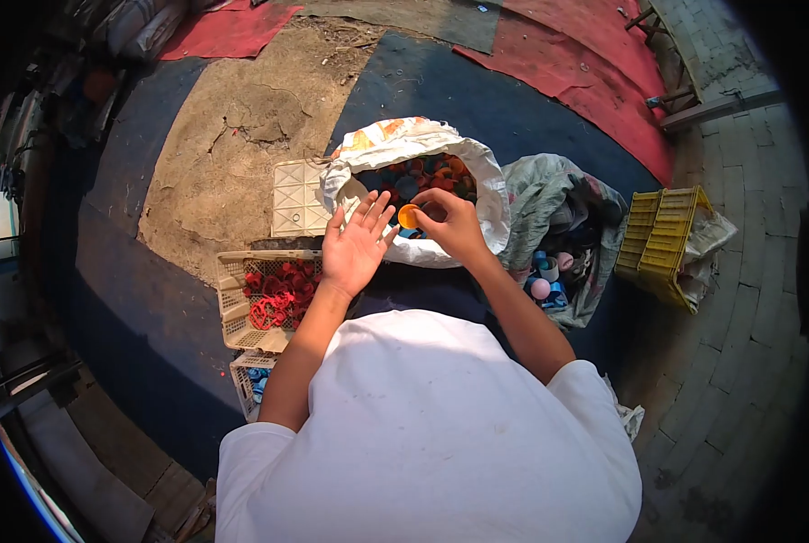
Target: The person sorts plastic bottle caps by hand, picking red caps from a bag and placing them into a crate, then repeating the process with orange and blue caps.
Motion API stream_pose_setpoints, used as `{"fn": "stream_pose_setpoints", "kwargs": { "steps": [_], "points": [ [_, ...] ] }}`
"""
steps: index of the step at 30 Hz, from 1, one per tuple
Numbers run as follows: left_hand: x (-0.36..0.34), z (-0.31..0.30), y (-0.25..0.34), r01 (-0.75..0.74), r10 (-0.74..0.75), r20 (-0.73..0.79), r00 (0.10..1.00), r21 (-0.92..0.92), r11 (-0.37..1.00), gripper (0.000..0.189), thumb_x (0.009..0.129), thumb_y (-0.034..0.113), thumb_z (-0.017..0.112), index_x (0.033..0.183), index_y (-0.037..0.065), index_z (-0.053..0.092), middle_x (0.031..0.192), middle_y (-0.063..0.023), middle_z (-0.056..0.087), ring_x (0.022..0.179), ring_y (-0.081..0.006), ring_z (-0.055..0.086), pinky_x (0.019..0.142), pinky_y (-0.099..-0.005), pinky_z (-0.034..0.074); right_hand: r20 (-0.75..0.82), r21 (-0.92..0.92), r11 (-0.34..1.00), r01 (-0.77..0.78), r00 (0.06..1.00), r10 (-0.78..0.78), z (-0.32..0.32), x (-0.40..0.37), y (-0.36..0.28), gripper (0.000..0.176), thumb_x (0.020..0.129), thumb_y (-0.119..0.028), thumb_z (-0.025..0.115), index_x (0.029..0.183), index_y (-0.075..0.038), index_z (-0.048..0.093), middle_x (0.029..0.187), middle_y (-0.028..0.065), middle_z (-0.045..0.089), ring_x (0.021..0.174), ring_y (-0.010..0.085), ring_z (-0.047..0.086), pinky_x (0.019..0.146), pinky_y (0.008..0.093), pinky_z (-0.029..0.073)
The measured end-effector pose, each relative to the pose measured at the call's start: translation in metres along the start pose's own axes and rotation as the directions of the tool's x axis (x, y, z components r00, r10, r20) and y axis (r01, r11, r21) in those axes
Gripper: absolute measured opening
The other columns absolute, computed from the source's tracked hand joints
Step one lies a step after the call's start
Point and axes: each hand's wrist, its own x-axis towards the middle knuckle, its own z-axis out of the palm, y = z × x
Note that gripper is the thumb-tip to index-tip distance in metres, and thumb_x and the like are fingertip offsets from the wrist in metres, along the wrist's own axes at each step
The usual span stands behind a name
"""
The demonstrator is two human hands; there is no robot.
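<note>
My right hand [454,226] pinches an orange bottle cap [408,216] between thumb and fingers, over the near rim of a white woven sack [490,195]. Palm up and fingers spread, my left hand [357,249] holds nothing and sits just left of the cap. Inside the sack lie many colored caps [413,176], mostly orange, red and blue. Below and left of my left hand, a cream plastic crate [232,312] holds red plastic pieces [282,294].
A greenish sack [536,176] with mixed plastic items stands right of the white sack. Farther right are yellow crates [662,235]. A smaller crate with blue pieces [259,380] is by my left arm. A cream crate [296,195] lies behind the red pieces.
</note>
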Motion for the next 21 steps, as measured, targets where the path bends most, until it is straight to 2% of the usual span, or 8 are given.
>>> {"fn": "stream_pose_setpoints", "kwargs": {
  "steps": [2,4,6,12,16,18,19,21],
  "points": [
    [0.003,0.0,0.002,0.101,-0.104,0.09,0.991,0.029,0.994,0.063,0.103,0.051,0.044,0.148,0.007,0.043,0.159,-0.0176,0.04,0.145,-0.0325,0.04,0.116,-0.051,0.039,0.038,0.091,0.995,0.047,0.998,-0.05,0.015,-0.008,-0.015,0.019,0.09,-0.011,0.074,0.106,-0.001,0.072,0.087,0.0057,0.077,0.072,0.008,0.071,0.066,0.0233,0.054],
    [0.001,0.014,0.002,0.249,-0.25,0.174,0.952,0.03,0.968,0.065,0.102,0.054,0.044,0.148,0.008,0.043,0.158,-0.018,0.041,0.143,-0.0305,0.042,0.113,-0.0495,0.043,0.078,0.005,0.991,0.136,0.988,-0.136,0.029,-0.015,-0.019,0.022,0.087,-0.018,0.075,0.104,-0.003,0.074,0.078,0.0092,0.074,0.066,0.0178,0.073,0.063,0.0279,0.055],
    [0.004,0.01,-0.005,0.244,-0.24,0.086,0.967,-0.046,0.969,0.066,0.102,0.058,0.041,0.145,0.008,0.045,0.154,-0.0178,0.047,0.135,-0.033,0.052,0.111,-0.0509,0.045,0.1,-0.222,0.935,0.278,0.96,-0.261,0.042,-0.021,-0.019,0.026,0.087,-0.019,0.074,0.109,-0.006,0.074,0.082,0.0092,0.075,0.065,0.0229,0.072,0.062,0.0305,0.056],
    [-0.001,0.012,-0.005,0.153,-0.153,0.019,0.988,0.011,0.988,0.053,0.103,0.048,0.047,0.137,0.007,0.05,0.146,-0.0165,0.054,0.13,-0.0362,0.056,0.111,-0.0542,0.046,0.018,-0.101,0.886,0.453,0.891,-0.454,0.028,-0.028,-0.031,0.031,0.09,-0.018,0.071,0.12,-0.008,0.071,0.093,0.0091,0.072,0.071,0.0225,0.072,0.06,0.0314,0.055],
    [0.006,-0.012,-0.004,0.154,-0.15,0.106,0.983,-0.026,0.988,0.05,0.103,0.043,0.05,0.134,0.003,0.056,0.149,-0.0191,0.052,0.135,-0.0472,0.05,0.114,-0.058,0.043,-0.325,0.025,0.992,0.123,0.939,-0.108,0.017,-0.007,0.011,0.028,0.092,-0.016,0.07,0.116,-0.002,0.067,0.088,0.0114,0.069,0.069,0.0221,0.069,0.062,0.036,0.053],
    [0.004,-0.008,0.001,0.145,-0.135,0.126,0.983,-0.072,0.987,0.052,0.102,0.042,0.051,0.134,0.001,0.056,0.15,-0.0198,0.051,0.137,-0.0484,0.048,0.114,-0.0583,0.042,-0.355,-0.367,0.926,-0.093,0.934,-0.047,0.008,0.013,0.054,0.024,0.093,-0.016,0.068,0.112,-0.001,0.067,0.076,0.0112,0.068,0.072,0.0283,0.07,0.066,0.0369,0.054],
    [0.002,-0.004,0.002,0.14,-0.129,0.122,0.984,-0.092,0.986,0.053,0.102,0.042,0.051,0.135,0.001,0.055,0.151,-0.0199,0.05,0.137,-0.0484,0.047,0.115,-0.058,0.042,-0.268,-0.532,0.838,-0.124,0.963,-0.028,0.007,0.02,0.103,0.026,0.09,-0.015,0.067,0.111,-0.001,0.066,0.088,0.0175,0.07,0.086,0.0416,0.071,0.077,0.0474,0.056],
    [0.002,-0.001,0.005,0.133,-0.119,0.126,0.985,-0.11,0.985,0.055,0.101,0.041,0.051,0.137,0.001,0.053,0.151,-0.0202,0.05,0.138,-0.0485,0.047,0.115,-0.0576,0.041,-0.196,-0.677,0.709,-0.197,0.977,0.084,0.01,0.022,0.121,0.022,0.086,-0.01,0.068,0.104,-0.001,0.063,0.1,0.0206,0.069,0.093,0.0414,0.071,0.08,0.0493,0.058]
  ]
}}
